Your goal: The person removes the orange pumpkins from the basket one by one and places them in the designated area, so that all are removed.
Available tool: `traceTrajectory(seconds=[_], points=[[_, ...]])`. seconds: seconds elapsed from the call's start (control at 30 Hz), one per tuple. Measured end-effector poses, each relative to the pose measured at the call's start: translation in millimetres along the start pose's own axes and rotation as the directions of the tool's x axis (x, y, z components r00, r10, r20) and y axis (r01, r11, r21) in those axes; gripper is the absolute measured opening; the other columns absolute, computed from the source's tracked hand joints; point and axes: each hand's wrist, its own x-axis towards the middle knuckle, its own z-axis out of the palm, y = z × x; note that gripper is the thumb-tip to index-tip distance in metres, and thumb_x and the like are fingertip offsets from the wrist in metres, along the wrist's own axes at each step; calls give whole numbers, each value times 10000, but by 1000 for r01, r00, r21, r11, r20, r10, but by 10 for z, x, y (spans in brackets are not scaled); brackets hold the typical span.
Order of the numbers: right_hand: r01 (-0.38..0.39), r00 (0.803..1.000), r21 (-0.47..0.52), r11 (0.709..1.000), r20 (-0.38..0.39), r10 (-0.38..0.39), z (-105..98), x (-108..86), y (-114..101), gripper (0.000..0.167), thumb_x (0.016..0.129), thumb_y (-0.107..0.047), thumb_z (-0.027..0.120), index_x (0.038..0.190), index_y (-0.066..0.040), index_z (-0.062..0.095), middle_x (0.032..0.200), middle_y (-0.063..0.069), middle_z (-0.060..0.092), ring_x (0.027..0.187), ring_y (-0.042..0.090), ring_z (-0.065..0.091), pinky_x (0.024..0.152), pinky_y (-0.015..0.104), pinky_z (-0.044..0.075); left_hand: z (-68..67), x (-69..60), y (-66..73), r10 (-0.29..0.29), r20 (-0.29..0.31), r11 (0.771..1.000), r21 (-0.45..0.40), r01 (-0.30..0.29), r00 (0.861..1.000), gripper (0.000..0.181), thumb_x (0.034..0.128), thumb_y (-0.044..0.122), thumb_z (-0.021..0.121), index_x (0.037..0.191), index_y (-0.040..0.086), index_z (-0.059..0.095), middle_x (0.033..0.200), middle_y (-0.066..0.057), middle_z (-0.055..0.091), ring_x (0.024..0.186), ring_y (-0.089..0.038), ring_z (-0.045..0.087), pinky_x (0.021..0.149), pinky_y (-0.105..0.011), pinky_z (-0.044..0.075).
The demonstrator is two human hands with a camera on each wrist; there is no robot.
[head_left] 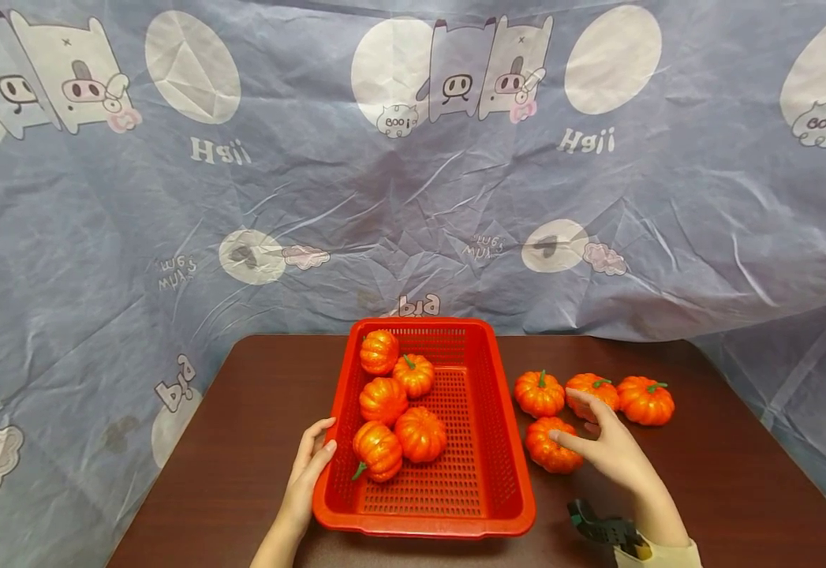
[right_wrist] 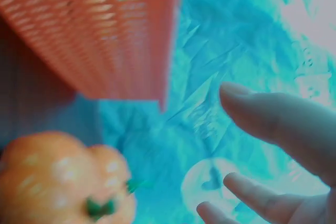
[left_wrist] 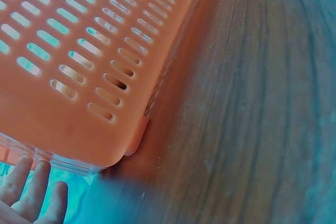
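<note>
Over table [head_left: 242, 426], apparently reaching with spread right hand [head_left: 614, 450] for thumb-side pumpkin [head_left: 546, 452], uncurled left hand [head_left: 305, 468] against basket [head_left: 423, 526]; should pinch next.

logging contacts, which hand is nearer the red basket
Left. The left hand touches the left rim of the red basket; the right hand is beyond its right side, near loose pumpkins.

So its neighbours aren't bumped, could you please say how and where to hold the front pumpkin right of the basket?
Hold the front pumpkin around its rounded sides, probably from the near side, as neighbouring pumpkins sit farther back.
</note>
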Motion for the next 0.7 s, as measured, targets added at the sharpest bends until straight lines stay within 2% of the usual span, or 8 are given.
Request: traceTrajectory(seconds=[0.2,0.4,0.6,0.7], points=[[53,998,82,995,-19,-52,-45,75,-311,676,845,-278,711,1391,-67,373,1395,138,392,1253,356,393,979,458,372,3,-6,-1,3,4,1000,-3,-3,1000,373,999,113,380,1356,25,317,1247,-263,395,1041,-260,544,807,-356,504],[85,996,128,988,-8,-84,-56,188,-581,641,848,-263,708,1390,-134,392,1377,148,419,1227,379,424,957,538,367,4,-4,4,4,9,1000,-1,-4,1000,372,1001,112,373,1358,27,313,1251,-263,388,1049,-272,538,811,-362,502],[130,990,159,979,37,-137,11,331,-764,624,846,-241,712,1381,-142,406,1375,127,426,1213,339,457,946,479,393,8,-3,2,4,8,1000,-10,-4,1000,374,1000,108,377,1357,22,311,1249,-259,391,1046,-265,542,812,-364,502],[182,979,178,967,57,-195,99,423,-816,597,839,-200,718,1356,-116,431,1358,116,450,1208,318,454,961,473,385,8,-10,2,1,5,1000,-9,-1,1000,375,999,112,380,1357,24,312,1243,-260,394,1040,-270,544,806,-368,505]])
